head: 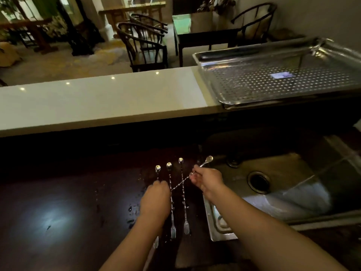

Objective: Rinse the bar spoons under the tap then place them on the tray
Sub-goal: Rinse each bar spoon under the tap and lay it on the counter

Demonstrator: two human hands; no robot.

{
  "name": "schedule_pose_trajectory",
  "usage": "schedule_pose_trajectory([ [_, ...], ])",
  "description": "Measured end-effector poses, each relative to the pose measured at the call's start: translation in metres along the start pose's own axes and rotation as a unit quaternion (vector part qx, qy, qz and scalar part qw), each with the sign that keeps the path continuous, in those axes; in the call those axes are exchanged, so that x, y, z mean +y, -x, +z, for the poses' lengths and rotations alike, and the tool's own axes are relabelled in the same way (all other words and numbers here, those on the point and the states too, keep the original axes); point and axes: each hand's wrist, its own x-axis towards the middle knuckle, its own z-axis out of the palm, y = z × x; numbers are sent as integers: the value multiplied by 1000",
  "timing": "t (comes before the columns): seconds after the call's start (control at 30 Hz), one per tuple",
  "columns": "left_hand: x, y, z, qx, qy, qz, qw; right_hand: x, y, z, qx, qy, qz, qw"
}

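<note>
The right hand [207, 178] pinches a bar spoon [197, 170] by its twisted stem, bowl tilted up beyond the fingers; the left hand [156, 198] rests curled over the leftmost of three bar spoons [183, 194] lying on the dark table [68, 202] between both hands, though whether it grips that one I cannot tell; the sink [283, 178] lies just right of the right hand; the tray [283, 75] sits well beyond it.

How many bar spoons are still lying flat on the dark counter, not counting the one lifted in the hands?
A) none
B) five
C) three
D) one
C: three bar spoons lie side by side on the dark counter, while the right hand holds a fourth spoon tilted toward the sink.
</note>
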Motion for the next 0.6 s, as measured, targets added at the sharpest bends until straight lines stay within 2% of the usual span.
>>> schedule_pose_trajectory([
  [0.13,53,-13,0,57,36,16,998,-28,4,-46,48,-76,-11,996],
  [0.23,98,-13,5,127,152,16,980,-47,6,-79,76,-140,-19,987],
  [0.3,132,-12,15,107,257,10,960,-57,8,-100,90,-170,-24,981],
  [0.33,149,-13,21,61,338,-11,939,-62,8,-110,96,-182,-29,978],
  [0.37,166,-15,26,-4,456,-49,888,-66,9,-120,104,-192,-34,975],
  [0.43,198,-19,31,-102,694,-138,699,-73,11,-138,117,-209,-41,970],
  [0.47,212,-21,32,-115,762,-175,613,-76,13,-148,121,-217,-43,968],
  [0.5,225,-24,35,-107,796,-197,563,-80,14,-157,124,-224,-43,966],
  [0.53,237,-25,37,-91,817,-208,531,-83,15,-166,128,-230,-42,964],
  [0.6,259,-27,39,-63,843,-212,490,-88,18,-183,133,-248,-40,959],
])
